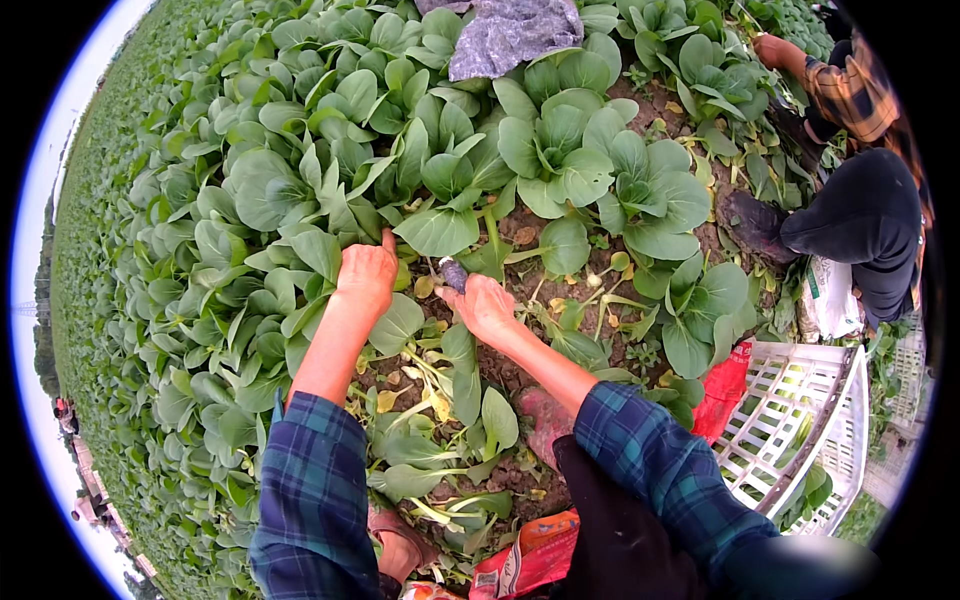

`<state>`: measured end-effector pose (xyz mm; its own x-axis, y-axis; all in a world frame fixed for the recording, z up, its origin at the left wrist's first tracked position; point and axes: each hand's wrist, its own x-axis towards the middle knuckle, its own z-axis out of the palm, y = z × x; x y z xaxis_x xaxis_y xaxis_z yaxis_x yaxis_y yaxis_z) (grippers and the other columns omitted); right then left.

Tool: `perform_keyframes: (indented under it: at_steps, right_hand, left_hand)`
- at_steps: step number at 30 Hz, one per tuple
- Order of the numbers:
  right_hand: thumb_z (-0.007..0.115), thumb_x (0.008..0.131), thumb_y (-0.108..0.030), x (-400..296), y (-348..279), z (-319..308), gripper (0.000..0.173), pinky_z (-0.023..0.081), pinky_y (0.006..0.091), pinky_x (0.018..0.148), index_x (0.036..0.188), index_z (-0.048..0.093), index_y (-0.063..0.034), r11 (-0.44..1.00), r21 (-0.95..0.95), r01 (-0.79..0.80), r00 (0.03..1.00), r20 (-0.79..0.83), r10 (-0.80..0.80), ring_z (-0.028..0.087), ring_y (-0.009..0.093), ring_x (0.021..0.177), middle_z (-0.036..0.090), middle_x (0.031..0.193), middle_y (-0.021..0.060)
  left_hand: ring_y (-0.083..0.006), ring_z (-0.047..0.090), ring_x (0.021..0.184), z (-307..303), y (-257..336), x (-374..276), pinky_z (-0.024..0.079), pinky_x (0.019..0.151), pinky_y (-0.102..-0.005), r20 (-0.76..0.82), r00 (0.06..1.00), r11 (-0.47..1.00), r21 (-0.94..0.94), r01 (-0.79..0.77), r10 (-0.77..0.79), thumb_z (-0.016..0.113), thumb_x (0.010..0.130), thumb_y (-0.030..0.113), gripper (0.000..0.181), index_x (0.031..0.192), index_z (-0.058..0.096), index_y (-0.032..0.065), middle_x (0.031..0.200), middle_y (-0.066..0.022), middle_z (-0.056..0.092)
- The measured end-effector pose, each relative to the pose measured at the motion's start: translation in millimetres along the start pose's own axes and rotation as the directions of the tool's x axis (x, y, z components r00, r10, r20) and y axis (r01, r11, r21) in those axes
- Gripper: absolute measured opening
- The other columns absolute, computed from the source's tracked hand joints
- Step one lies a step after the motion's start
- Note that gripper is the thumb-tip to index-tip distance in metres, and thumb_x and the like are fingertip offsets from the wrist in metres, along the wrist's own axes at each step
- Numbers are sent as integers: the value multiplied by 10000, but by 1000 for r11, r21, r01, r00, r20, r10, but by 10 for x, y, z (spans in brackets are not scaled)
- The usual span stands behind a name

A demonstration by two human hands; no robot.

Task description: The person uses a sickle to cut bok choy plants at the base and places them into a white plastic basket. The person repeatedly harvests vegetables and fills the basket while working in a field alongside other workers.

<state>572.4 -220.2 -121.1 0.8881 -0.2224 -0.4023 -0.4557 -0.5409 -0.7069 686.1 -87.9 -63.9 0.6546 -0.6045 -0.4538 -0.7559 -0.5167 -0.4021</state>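
My left hand [367, 274] is in among the leaves of a bok choy plant [341, 214] at the edge of the dense crop. Its index finger points away from me along the leaves. The other fingertips are hidden, so I cannot tell whether they grip the plant. Just to the right, my right hand [486, 306] is closed around the dark wrapped handle [452, 274] of a tool. A pale collar shows at the handle's far end; the working end is mostly hidden under leaves. Cut leaves [420, 450] and yellowed ones lie on the soil below my hands.
A white plastic crate [787, 420] holding greens stands at the right, beside a red bag [724, 390]. Another red printed bag [529, 555] lies near my legs. A co-worker's bent knee [862, 217] and hand [778, 52] are at the upper right. Grey cloth [517, 34] lies over plants ahead.
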Motion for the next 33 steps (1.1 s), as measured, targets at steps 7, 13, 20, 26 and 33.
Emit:
perform_keyframes:
  at_steps: [7, 13, 20, 26, 33]
  right_hand:
    - [618, 774, -510, 129, 156, 154, 557, 454, 421, 678, 740, 608, 46, 994, -1, -110, 987, 116, 109, 602, 352, 739, 615, 745, 199]
    - [600, 781, -529, 186, 181, 229, 574, 449, 439, 680, 732, 606, 43, 987, 41, -158, 975, 162, 150, 603, 361, 745, 616, 734, 191]
    - [595, 784, -523, 336, 197, 409, 572, 458, 438, 689, 778, 619, 48, 980, 107, -166, 968, 207, 142, 613, 359, 760, 629, 797, 216]
    - [606, 781, -501, 137, 284, 564, 551, 458, 442, 653, 750, 633, 49, 996, -3, -91, 981, 169, 91, 609, 351, 704, 617, 725, 210]
    - [610, 754, -559, -187, 230, 298, 617, 450, 451, 639, 755, 608, 58, 989, 104, -101, 995, 26, 99, 601, 377, 692, 602, 709, 230]
  left_hand:
    - [-255, 587, 741, 254, -120, -283, 428, 713, -361, -110, 994, 997, -77, 0, -9, 514, 724, 14, 478, 1202, 520, 27, 740, -104, 597]
    - [-207, 596, 758, 335, -206, -294, 424, 697, -332, -164, 986, 1000, -17, 4, -7, 573, 737, 77, 426, 1163, 551, 90, 725, -52, 596]
    - [-243, 589, 744, 374, -250, -269, 436, 706, -359, -154, 988, 992, -128, 5, -24, 545, 713, 38, 461, 1171, 560, 90, 743, -92, 600]
    - [-216, 595, 742, 421, -290, -366, 433, 699, -330, -190, 981, 994, -106, 7, -27, 552, 740, 60, 401, 1139, 570, 99, 720, -70, 597]
    - [-212, 496, 699, 262, -228, -953, 401, 685, -337, -454, 891, 968, -235, -93, -25, 557, 683, 28, 533, 1211, 522, 92, 707, -62, 488]
